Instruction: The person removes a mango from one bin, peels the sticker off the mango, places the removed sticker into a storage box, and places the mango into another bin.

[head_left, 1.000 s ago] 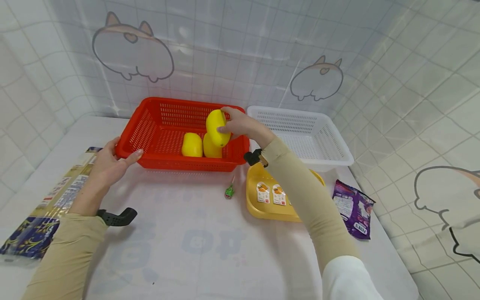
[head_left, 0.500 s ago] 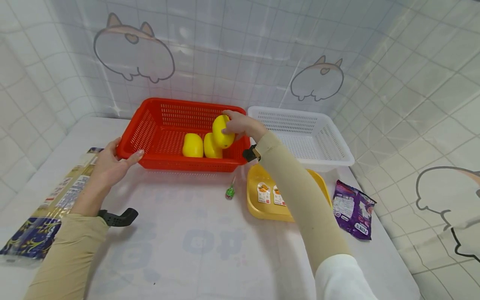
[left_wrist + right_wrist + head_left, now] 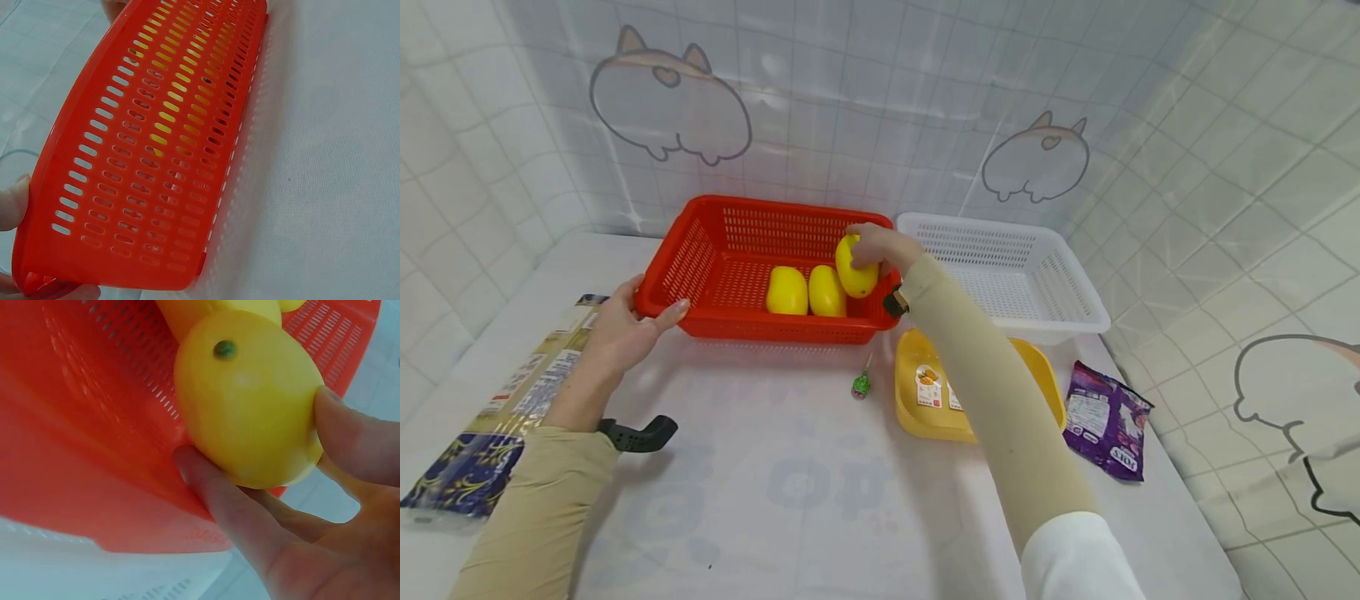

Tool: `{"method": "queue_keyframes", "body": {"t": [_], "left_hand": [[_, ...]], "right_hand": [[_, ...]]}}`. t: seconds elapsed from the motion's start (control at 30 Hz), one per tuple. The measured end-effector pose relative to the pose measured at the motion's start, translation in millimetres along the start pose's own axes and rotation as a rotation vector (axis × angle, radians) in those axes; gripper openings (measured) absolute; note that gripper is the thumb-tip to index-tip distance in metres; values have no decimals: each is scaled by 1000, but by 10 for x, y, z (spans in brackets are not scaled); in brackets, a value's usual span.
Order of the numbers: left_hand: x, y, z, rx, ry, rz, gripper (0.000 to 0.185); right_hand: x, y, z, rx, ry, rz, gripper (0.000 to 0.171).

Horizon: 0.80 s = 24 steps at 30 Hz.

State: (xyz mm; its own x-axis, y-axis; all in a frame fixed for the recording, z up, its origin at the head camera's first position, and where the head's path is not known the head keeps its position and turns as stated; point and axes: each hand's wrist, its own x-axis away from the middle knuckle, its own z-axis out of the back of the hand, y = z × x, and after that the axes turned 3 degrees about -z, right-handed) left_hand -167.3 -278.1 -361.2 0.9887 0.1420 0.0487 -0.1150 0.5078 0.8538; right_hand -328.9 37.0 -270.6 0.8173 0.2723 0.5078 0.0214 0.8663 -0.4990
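Lemon (image 3: 857,271) frame centre: smooth, firm, likely light, slippery; pinched across middle by right hand (image 3: 880,247). Left hand (image 3: 621,325) clasps basket (image 3: 700,258) corner.

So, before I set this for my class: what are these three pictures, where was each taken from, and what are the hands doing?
There is no machine here: a person wears three cameras. The wide picture comes from the head, the close-ups from each wrist. The left hand grips the corner of a red slotted plastic basket; its wrist view shows that basket's wall. The right hand holds a smooth yellow lemon-shaped fruit over the basket, its fingers curled round it. Two more yellow fruits lie inside. On the white table are also a white basket, a yellow tray, a purple snack packet and a small green sweet.
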Motion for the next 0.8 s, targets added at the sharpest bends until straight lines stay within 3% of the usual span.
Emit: {"method": "queue_keyframes", "body": {"t": [0.17,0.53,0.8], "left_hand": [[6,1,5,0,3,-3,109],[-13,14,-26,-18,15,18,109],[-7,11,12,-4,0,-5,110]], "right_hand": [[-27,-57,-27,89,13,-29,67],[27,-109,-96,172,38,-83,65],[-52,-81,-72,-30,-57,-82,68]]}}
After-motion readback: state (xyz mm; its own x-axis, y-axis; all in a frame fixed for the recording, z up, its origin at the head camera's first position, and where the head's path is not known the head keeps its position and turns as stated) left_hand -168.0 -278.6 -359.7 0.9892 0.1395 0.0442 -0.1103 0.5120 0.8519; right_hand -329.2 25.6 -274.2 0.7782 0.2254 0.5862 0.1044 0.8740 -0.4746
